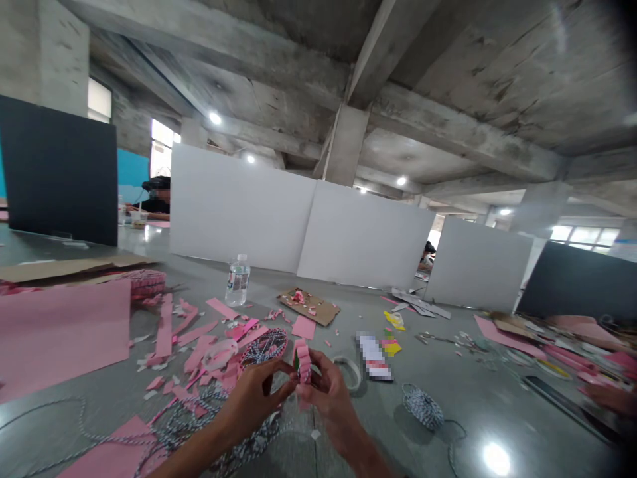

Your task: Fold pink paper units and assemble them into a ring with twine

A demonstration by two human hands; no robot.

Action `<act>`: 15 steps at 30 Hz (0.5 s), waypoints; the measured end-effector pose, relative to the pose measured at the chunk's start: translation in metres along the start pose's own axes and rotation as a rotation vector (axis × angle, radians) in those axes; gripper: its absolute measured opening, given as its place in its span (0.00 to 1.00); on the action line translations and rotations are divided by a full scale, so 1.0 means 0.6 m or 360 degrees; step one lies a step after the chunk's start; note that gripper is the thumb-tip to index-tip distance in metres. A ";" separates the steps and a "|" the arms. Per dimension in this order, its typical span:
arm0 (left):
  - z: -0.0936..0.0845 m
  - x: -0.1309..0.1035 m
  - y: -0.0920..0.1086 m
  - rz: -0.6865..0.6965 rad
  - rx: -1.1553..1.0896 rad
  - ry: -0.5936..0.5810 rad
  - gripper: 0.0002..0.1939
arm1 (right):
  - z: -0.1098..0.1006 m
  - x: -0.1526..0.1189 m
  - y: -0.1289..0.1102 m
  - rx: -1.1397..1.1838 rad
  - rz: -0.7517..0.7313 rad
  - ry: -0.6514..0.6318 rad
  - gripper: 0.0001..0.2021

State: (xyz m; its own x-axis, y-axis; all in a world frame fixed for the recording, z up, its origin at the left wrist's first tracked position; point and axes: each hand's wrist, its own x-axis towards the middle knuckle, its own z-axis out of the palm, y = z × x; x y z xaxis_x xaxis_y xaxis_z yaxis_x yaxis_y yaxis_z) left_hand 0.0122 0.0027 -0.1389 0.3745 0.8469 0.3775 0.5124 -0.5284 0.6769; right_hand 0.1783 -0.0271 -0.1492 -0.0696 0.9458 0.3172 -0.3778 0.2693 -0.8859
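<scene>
A small ruffled pink paper piece [303, 360] with a bit of green on its left side is held up over the table. My right hand [329, 388] grips it from the right, thumb and fingers closed on its lower part. My left hand [259, 393] pinches at its left edge with the fingertips. Just behind the left hand lies a round pink frame wound with grey-and-white cord [266, 346]. Loose grey-and-white cord [192, 415] spreads under and beside my left forearm. Right of the paper piece, a roll of tape [350, 373] is partly hidden by my right hand.
Pink paper scraps [199, 348] and a large pink sheet [64, 332] cover the left side. A water bottle [238, 282], cardboard piece [318, 309], phone-like pixelated item [374, 358] and cord ball [423, 406] stand around. White panels [239, 206] close off the back. A person's hand [610, 396] shows far right.
</scene>
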 end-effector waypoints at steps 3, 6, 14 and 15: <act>-0.002 0.001 -0.002 0.0060 -0.0076 0.0068 0.08 | -0.002 -0.001 0.004 -0.0142 -0.0010 0.0008 0.25; -0.006 0.001 -0.003 0.0177 -0.0182 0.0075 0.08 | 0.000 0.001 0.008 -0.0206 -0.0074 -0.0001 0.23; -0.006 0.002 -0.012 -0.0016 -0.0825 -0.0058 0.18 | -0.018 0.013 0.024 -0.0211 -0.0085 -0.0045 0.28; -0.006 0.004 -0.014 -0.0046 -0.0888 -0.0038 0.19 | -0.021 0.014 0.027 -0.0210 -0.0096 0.0014 0.28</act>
State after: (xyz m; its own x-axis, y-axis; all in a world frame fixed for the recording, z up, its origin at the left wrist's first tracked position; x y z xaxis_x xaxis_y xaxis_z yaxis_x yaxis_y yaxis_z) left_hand 0.0058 0.0094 -0.1413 0.3870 0.8556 0.3437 0.0382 -0.3873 0.9212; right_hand 0.1832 -0.0124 -0.1653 -0.0419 0.9285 0.3689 -0.2563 0.3469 -0.9022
